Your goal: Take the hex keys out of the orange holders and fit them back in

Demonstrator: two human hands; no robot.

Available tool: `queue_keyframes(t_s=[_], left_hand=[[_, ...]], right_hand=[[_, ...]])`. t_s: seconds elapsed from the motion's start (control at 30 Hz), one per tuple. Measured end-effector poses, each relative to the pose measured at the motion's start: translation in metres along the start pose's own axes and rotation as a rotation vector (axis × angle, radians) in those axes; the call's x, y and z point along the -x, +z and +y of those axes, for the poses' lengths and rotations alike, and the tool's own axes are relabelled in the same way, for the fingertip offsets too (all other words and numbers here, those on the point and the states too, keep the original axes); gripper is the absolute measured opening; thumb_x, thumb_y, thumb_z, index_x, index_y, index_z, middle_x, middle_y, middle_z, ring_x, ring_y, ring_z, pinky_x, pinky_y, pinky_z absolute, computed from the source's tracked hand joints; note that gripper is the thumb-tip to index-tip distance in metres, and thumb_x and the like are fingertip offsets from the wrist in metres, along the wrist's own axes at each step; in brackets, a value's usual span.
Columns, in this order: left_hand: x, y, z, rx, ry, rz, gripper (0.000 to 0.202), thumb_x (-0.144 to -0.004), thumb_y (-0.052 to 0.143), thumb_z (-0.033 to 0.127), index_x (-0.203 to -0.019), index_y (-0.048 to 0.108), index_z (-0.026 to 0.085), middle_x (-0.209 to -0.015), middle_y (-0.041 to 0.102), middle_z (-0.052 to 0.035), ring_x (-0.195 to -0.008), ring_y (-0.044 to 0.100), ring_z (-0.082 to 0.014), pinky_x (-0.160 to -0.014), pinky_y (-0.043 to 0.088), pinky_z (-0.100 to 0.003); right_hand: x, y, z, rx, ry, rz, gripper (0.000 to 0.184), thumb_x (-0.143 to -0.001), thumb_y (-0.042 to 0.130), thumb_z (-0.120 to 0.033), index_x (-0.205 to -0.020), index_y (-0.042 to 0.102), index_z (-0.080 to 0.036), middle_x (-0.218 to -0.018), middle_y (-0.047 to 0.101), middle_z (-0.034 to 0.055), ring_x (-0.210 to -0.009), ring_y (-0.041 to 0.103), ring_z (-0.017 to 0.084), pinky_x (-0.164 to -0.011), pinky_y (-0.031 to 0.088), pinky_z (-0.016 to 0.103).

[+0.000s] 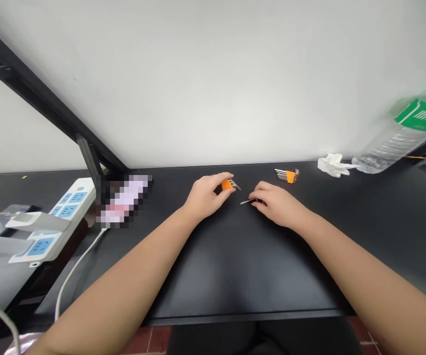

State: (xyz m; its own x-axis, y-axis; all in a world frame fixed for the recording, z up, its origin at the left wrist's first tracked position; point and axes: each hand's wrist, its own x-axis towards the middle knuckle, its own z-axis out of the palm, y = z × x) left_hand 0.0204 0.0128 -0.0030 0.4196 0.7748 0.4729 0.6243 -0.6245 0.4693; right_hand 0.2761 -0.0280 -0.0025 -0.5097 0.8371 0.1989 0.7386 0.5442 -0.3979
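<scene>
- Your right hand point(277, 203) pinches a slim silver metal rod point(246, 201), just right of the orange plastic holder with silver metal keys point(226, 184) and slightly nearer you.
- Your left hand point(206, 195) grips that holder, the keys jutting out rightward.
- Right of the holder and slightly farther, a second orange plastic holder of silver metal keys point(290, 176) lies on the smooth black table point(235, 266).
- Well right of the holder, a crumpled white tissue point(332, 164) lies beside a clear plastic bottle with a green label point(401, 139).

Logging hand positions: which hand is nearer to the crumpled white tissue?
Right. The right hand is left of the tissue and lower in the view; the left hand is farther left.
</scene>
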Motion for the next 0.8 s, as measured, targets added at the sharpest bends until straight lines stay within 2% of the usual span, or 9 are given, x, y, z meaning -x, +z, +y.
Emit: queue_keyframes(t_s=[0.23,0.43,0.53,0.6,0.73,0.8], left_hand=[[0.001,0.003,0.003,-0.003,0.022,-0.049,0.033,-0.093,0.067,0.037,-0.123,0.069,0.024,-0.114,0.076,-0.0032,-0.096,0.072,-0.0189,-0.095,0.056,-0.034],[0.001,0.004,0.002,-0.016,0.016,-0.058,0.039,-0.092,0.068,0.036,-0.130,0.065,0.027,-0.119,0.074,-0.0021,-0.100,0.072,-0.0192,-0.095,0.056,-0.035],[0.001,0.003,0.002,-0.009,-0.040,-0.082,0.056,-0.088,0.072,0.039,-0.141,0.055,0.028,-0.122,0.073,-0.0028,-0.109,0.071,-0.0226,-0.095,0.057,-0.036],[0.001,0.003,0.003,0.049,-0.074,-0.093,0.062,-0.086,0.075,0.039,-0.141,0.049,0.026,-0.124,0.072,-0.0038,-0.115,0.070,-0.0233,-0.097,0.057,-0.037],[0.000,0.004,0.004,0.140,-0.088,-0.102,0.050,-0.085,0.076,0.033,-0.127,0.051,0.023,-0.125,0.072,-0.0054,-0.117,0.070,-0.0231,-0.101,0.056,-0.038],[0.000,0.004,0.006,0.128,-0.078,-0.108,0.047,-0.084,0.076,0.033,-0.124,0.053,0.023,-0.125,0.072,-0.0060,-0.117,0.069,-0.0243,-0.102,0.056,-0.040]], right_hand=[[-0.001,-0.004,-0.007,0.169,0.024,-0.038,0.018,-0.091,0.060,-0.010,-0.077,0.064,-0.020,-0.085,0.062,0.0047,-0.069,0.059,0.016,-0.061,0.042,0.029],[-0.001,-0.005,-0.018,0.327,0.068,-0.076,0.016,-0.085,0.062,-0.008,-0.073,0.060,-0.019,-0.081,0.061,0.0060,-0.061,0.054,0.016,-0.053,0.032,0.031],[-0.001,-0.006,-0.018,0.296,0.064,-0.052,0.017,-0.084,0.062,-0.008,-0.072,0.059,-0.020,-0.081,0.061,0.0057,-0.062,0.055,0.016,-0.053,0.033,0.030],[-0.001,-0.009,-0.016,0.263,0.068,-0.024,0.017,-0.083,0.062,-0.007,-0.072,0.058,-0.020,-0.083,0.061,0.0058,-0.064,0.055,0.016,-0.054,0.035,0.030],[-0.002,-0.016,-0.014,0.117,0.123,0.028,0.017,-0.081,0.059,-0.005,-0.074,0.055,-0.020,-0.077,0.061,0.0023,-0.066,0.055,0.016,-0.058,0.038,0.029],[-0.003,-0.019,-0.013,0.005,0.104,0.070,0.016,-0.082,0.058,-0.005,-0.078,0.056,-0.020,-0.074,0.061,0.0003,-0.067,0.055,0.016,-0.060,0.040,0.028]])
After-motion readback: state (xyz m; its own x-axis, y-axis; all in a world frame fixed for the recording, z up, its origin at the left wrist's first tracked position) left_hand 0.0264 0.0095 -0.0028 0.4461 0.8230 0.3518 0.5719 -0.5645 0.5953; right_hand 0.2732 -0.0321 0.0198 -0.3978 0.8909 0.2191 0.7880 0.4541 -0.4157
